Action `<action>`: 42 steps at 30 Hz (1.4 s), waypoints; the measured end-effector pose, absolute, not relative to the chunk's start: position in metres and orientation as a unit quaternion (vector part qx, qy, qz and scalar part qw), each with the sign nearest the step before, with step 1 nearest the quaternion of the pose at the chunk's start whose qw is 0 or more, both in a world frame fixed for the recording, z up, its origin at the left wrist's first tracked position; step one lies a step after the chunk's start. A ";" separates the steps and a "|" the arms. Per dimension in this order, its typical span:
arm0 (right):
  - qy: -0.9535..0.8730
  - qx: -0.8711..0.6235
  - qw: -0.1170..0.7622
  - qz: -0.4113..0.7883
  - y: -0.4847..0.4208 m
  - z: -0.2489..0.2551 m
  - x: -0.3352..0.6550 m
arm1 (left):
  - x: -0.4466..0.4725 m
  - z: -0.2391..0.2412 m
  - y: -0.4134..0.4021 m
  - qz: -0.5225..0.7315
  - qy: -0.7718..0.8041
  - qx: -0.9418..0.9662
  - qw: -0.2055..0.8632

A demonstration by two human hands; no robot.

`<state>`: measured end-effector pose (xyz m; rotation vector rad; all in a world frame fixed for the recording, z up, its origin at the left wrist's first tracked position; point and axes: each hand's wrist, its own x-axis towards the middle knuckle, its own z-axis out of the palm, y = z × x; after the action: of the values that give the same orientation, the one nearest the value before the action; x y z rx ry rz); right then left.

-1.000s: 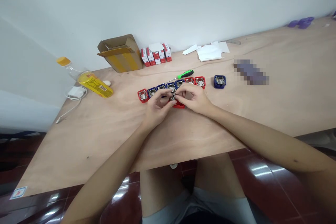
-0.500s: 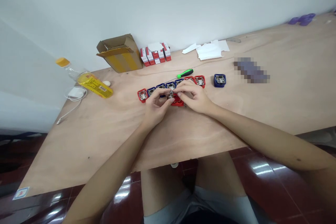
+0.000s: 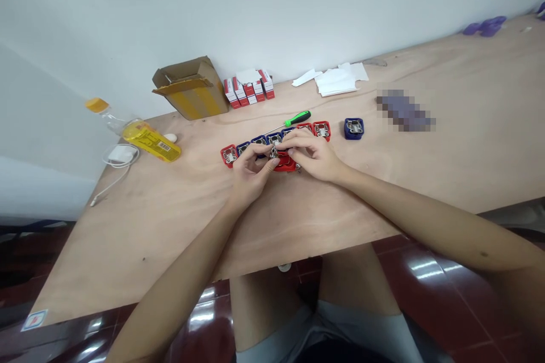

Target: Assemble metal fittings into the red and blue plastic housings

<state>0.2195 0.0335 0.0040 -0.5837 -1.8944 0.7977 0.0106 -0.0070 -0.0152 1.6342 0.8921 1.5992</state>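
My left hand (image 3: 251, 173) and my right hand (image 3: 310, 153) meet over the middle of a plywood table (image 3: 179, 227). Their fingertips pinch a small metal part (image 3: 273, 152). Just below it lies a red square plastic holder (image 3: 284, 164), partly hidden by my fingers. Behind my hands runs a row of red and blue holders with metal clips (image 3: 259, 143), and my fingers cover part of it. A green-handled screwdriver (image 3: 297, 119) lies just beyond the row.
Beyond the row stand a cardboard box (image 3: 191, 88), small red-and-white cartons (image 3: 249, 88) and white papers (image 3: 336, 81). A lone blue holder (image 3: 353, 129) sits to the right. A yellow bottle (image 3: 149, 142) and white charger (image 3: 120, 154) lie left. A pixelated object (image 3: 404, 110) lies right.
My fingertips have drawn closer around the metal part above the red holder. The whole scene has shifted slightly in view as my head moved.
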 end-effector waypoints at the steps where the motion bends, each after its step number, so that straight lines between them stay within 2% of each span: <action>1: -0.779 -0.241 0.479 0.326 0.033 0.004 0.219 | 0.011 -0.015 -0.007 0.614 0.341 0.626 0.338; 20: -0.792 -0.228 0.470 0.316 0.035 0.003 0.220 | 0.011 -0.013 -0.008 0.611 0.371 0.612 0.338; 30: -0.801 -0.263 0.464 0.273 0.032 0.007 0.217 | 0.014 -0.013 -0.012 0.591 0.347 0.625 0.374; 42: -0.767 -0.288 0.466 0.334 0.029 0.003 0.214 | 0.013 -0.011 -0.013 0.576 0.344 0.633 0.387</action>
<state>0.2140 0.0293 0.0030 -0.7068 -1.8831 0.8195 0.0132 -0.0128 -0.0105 1.6113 0.8748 1.4661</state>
